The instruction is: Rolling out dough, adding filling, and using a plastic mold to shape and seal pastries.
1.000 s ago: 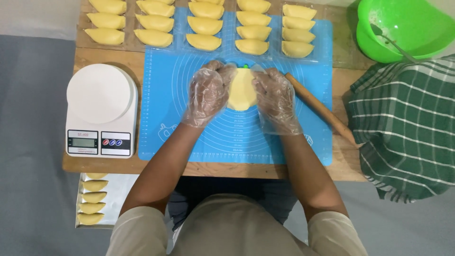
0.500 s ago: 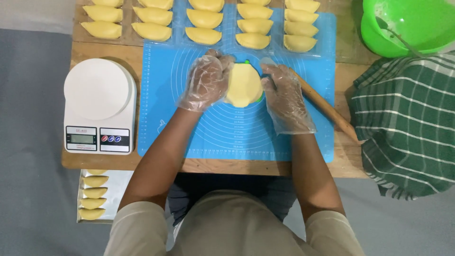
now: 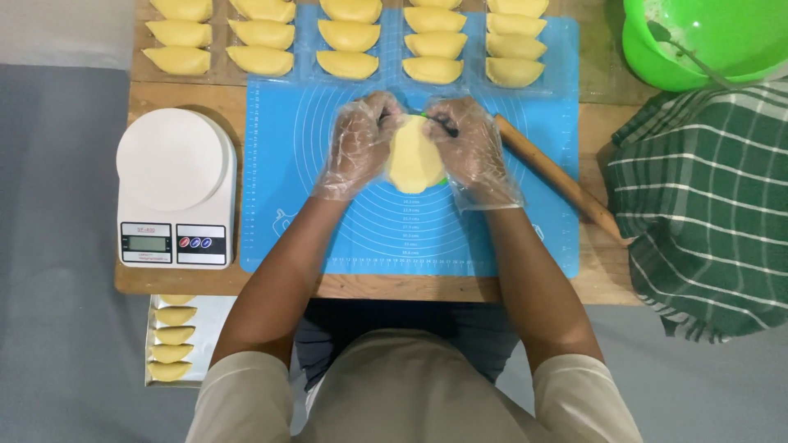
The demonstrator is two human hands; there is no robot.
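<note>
Dough disc (image 3: 414, 156) sits at the frame's upper centre on the blue mat (image 3: 492, 230), over a green mould. Left hand (image 3: 359, 143) and right hand (image 3: 469, 148), gloved, curl their fingers around its edges, pressing it.

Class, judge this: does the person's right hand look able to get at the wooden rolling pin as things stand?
Probably yes. The rolling pin lies bare on the blue mat just beside the right hand, nothing between them, though that hand is on the dough round.
</note>
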